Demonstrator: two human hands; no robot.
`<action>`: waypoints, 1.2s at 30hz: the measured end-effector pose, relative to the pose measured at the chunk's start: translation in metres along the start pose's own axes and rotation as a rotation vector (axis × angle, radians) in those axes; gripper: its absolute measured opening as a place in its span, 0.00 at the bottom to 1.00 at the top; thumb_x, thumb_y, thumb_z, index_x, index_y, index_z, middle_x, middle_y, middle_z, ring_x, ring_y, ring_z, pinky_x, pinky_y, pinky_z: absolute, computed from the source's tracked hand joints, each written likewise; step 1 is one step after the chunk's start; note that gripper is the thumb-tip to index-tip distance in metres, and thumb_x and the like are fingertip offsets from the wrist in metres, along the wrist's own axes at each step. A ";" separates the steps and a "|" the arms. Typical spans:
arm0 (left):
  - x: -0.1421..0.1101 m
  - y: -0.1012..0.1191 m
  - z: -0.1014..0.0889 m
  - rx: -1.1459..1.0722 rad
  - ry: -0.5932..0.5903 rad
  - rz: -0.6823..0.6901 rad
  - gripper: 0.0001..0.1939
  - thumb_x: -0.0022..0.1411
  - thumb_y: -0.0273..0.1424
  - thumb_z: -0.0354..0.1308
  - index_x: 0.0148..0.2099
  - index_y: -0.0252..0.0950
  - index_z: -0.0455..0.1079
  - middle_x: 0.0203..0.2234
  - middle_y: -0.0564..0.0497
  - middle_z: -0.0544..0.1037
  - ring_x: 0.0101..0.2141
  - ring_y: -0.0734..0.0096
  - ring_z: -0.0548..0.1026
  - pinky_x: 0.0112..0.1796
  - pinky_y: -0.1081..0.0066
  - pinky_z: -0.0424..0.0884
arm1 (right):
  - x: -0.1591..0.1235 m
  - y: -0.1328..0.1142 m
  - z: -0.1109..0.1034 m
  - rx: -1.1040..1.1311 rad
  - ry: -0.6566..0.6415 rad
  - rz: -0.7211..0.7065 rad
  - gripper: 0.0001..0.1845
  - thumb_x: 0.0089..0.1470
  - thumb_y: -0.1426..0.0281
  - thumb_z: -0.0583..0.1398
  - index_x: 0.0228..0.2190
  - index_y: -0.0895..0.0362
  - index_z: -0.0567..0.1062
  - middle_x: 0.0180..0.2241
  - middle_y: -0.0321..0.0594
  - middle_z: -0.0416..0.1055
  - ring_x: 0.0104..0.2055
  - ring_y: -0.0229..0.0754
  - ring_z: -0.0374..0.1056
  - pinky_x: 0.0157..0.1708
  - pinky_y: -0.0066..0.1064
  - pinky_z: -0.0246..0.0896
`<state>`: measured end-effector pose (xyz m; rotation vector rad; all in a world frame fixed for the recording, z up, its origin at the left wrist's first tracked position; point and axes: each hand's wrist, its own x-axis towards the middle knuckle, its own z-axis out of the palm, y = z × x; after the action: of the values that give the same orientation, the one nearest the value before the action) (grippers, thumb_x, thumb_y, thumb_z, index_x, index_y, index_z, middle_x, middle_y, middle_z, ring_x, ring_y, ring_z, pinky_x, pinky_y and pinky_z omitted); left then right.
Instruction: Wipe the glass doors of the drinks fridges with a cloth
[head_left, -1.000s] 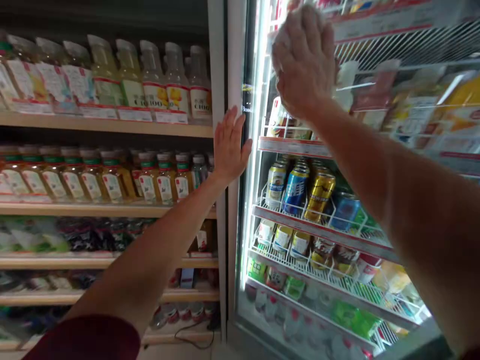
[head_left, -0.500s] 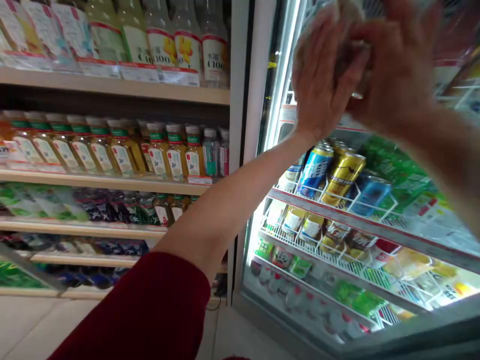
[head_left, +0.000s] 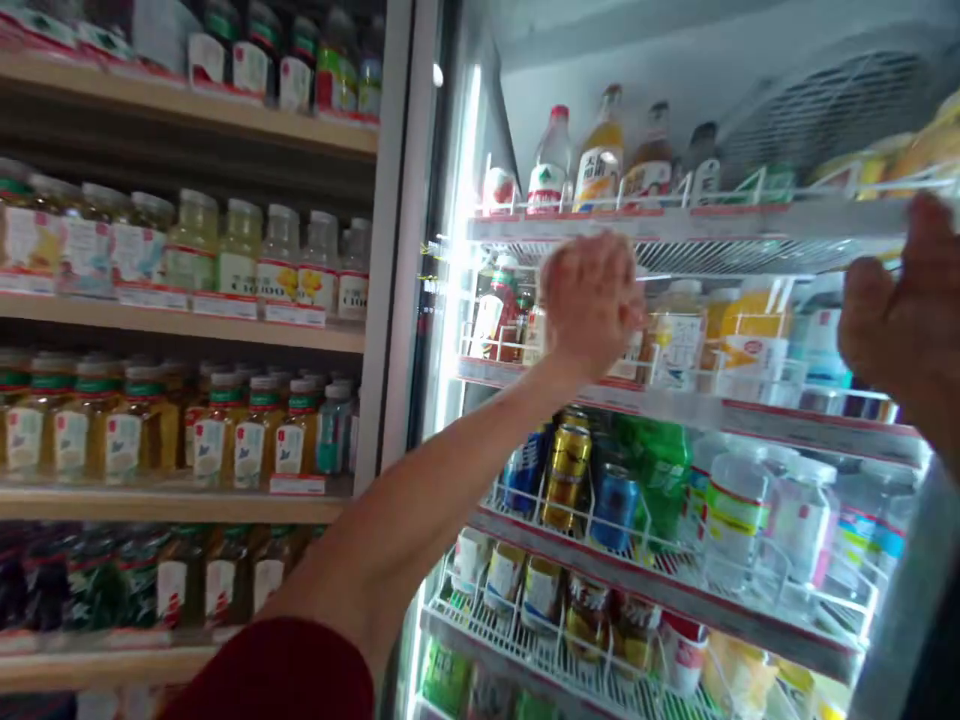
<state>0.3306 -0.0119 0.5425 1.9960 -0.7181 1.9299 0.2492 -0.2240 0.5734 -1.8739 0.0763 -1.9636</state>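
Note:
My left hand (head_left: 589, 300) reaches into the lit drinks fridge, in front of the second shelf's bottles. Its fingers are curled and blurred; what they hold, if anything, I cannot make out. Behind and beside it stand a dark red bottle (head_left: 495, 315) and a pale bottle (head_left: 679, 330). My right hand (head_left: 904, 320) is raised at the right edge of the view, beside the fridge opening. Its thumb and fingers point up and apart, with nothing visible in them. Above my left hand, an amber bottle (head_left: 602, 150) stands on the top shelf (head_left: 675, 222).
Wire dividers edge the fridge shelves. Below are a gold can (head_left: 568, 465), a blue can (head_left: 615, 508) and clear bottles (head_left: 739, 500). A grey upright (head_left: 386, 240) separates the fridge from wooden shelves (head_left: 180, 318) of bottled drinks on the left.
The view has tilted up, showing the upper fridge shelves. My hands, close together before, have separated: the left is at the second shelf, the right at the far right.

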 end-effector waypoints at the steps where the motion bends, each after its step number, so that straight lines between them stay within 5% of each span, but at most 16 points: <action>1: 0.004 0.019 0.005 0.015 -0.036 0.120 0.27 0.63 0.38 0.41 0.61 0.33 0.54 0.62 0.49 0.56 0.63 0.58 0.45 0.62 0.55 0.39 | 0.004 0.003 0.000 -0.014 0.032 0.006 0.20 0.61 0.60 0.43 0.48 0.42 0.69 0.62 0.39 0.51 0.62 0.50 0.49 0.51 0.57 0.49; 4: 0.023 0.030 0.008 0.046 -0.073 0.267 0.25 0.63 0.36 0.40 0.60 0.37 0.57 0.61 0.52 0.58 0.62 0.62 0.49 0.61 0.57 0.43 | 0.006 0.013 0.007 -0.052 0.093 0.001 0.24 0.59 0.58 0.39 0.50 0.39 0.66 0.64 0.36 0.46 0.65 0.51 0.42 0.51 0.63 0.43; 8: 0.045 -0.027 -0.011 0.076 0.119 -0.170 0.25 0.63 0.32 0.38 0.60 0.31 0.57 0.59 0.41 0.60 0.61 0.56 0.51 0.60 0.51 0.44 | 0.004 0.040 0.017 -0.110 0.010 -0.222 0.27 0.55 0.55 0.45 0.57 0.38 0.57 0.64 0.37 0.47 0.66 0.48 0.40 0.57 0.60 0.36; 10: 0.046 -0.033 -0.012 0.089 0.173 -0.286 0.26 0.62 0.33 0.39 0.60 0.26 0.56 0.59 0.38 0.58 0.61 0.52 0.50 0.60 0.48 0.43 | 0.005 0.053 0.019 -0.130 -0.009 -0.349 0.32 0.53 0.54 0.47 0.59 0.41 0.52 0.63 0.40 0.47 0.66 0.47 0.40 0.59 0.56 0.34; 12: 0.042 -0.011 -0.003 0.094 0.118 -0.150 0.26 0.62 0.33 0.40 0.59 0.27 0.58 0.59 0.39 0.59 0.61 0.52 0.50 0.60 0.49 0.43 | 0.005 0.061 0.019 -0.143 0.021 -0.402 0.34 0.52 0.54 0.46 0.60 0.44 0.51 0.63 0.43 0.48 0.66 0.48 0.40 0.60 0.55 0.35; 16: 0.033 0.032 0.008 0.108 -0.065 0.347 0.25 0.64 0.36 0.39 0.62 0.37 0.55 0.61 0.51 0.57 0.62 0.60 0.49 0.61 0.54 0.42 | 0.002 0.059 0.015 -0.181 0.054 -0.431 0.32 0.54 0.54 0.44 0.59 0.47 0.55 0.62 0.45 0.52 0.65 0.50 0.44 0.58 0.57 0.40; 18: 0.032 0.015 -0.001 0.136 -0.093 0.315 0.25 0.64 0.35 0.38 0.62 0.39 0.54 0.62 0.51 0.56 0.62 0.61 0.50 0.61 0.53 0.42 | -0.002 0.055 0.011 -0.210 0.057 -0.421 0.31 0.56 0.54 0.43 0.59 0.49 0.56 0.62 0.45 0.52 0.65 0.52 0.44 0.57 0.60 0.40; 21: 0.023 -0.032 -0.019 0.163 0.003 -0.046 0.25 0.64 0.33 0.40 0.61 0.35 0.56 0.61 0.47 0.56 0.62 0.55 0.50 0.59 0.49 0.45 | -0.008 0.051 0.006 -0.233 0.012 -0.389 0.30 0.57 0.55 0.43 0.59 0.51 0.56 0.63 0.45 0.48 0.65 0.53 0.42 0.57 0.62 0.38; 23: 0.013 -0.042 -0.022 0.161 0.052 -0.175 0.25 0.63 0.33 0.43 0.61 0.32 0.56 0.62 0.44 0.56 0.62 0.51 0.49 0.59 0.47 0.45 | -0.011 0.051 0.005 -0.237 -0.011 -0.371 0.30 0.58 0.56 0.43 0.59 0.51 0.55 0.63 0.45 0.47 0.66 0.52 0.40 0.58 0.62 0.36; 25: 0.000 -0.025 -0.016 0.147 0.021 -0.080 0.25 0.63 0.34 0.44 0.61 0.32 0.56 0.61 0.44 0.56 0.62 0.49 0.49 0.59 0.46 0.45 | -0.013 0.051 0.005 -0.239 -0.005 -0.363 0.29 0.58 0.57 0.43 0.59 0.51 0.55 0.63 0.45 0.47 0.66 0.52 0.40 0.58 0.61 0.36; 29: -0.021 0.017 -0.003 0.135 -0.083 0.407 0.23 0.66 0.36 0.38 0.61 0.38 0.55 0.61 0.52 0.57 0.62 0.60 0.51 0.61 0.53 0.45 | -0.013 0.053 0.008 -0.248 0.020 -0.367 0.28 0.57 0.58 0.44 0.58 0.50 0.56 0.63 0.44 0.49 0.65 0.52 0.42 0.58 0.61 0.38; 33: -0.024 -0.006 -0.013 0.155 -0.005 0.200 0.23 0.65 0.34 0.39 0.59 0.29 0.57 0.59 0.42 0.59 0.59 0.60 0.56 0.58 0.59 0.53 | -0.014 0.056 0.011 -0.223 0.069 -0.383 0.27 0.57 0.61 0.46 0.59 0.47 0.55 0.63 0.41 0.49 0.65 0.50 0.42 0.58 0.60 0.38; 36: -0.019 -0.026 -0.023 0.090 -0.019 0.154 0.20 0.64 0.32 0.43 0.56 0.33 0.61 0.52 0.42 0.67 0.52 0.59 0.64 0.53 0.58 0.60 | -0.016 0.056 0.010 -0.215 0.036 -0.374 0.28 0.57 0.63 0.46 0.59 0.47 0.54 0.64 0.41 0.47 0.66 0.50 0.40 0.58 0.60 0.37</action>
<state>0.3249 0.0244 0.5288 2.0694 -0.8259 2.0673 0.2739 -0.2668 0.5416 -2.1123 -0.0600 -2.3159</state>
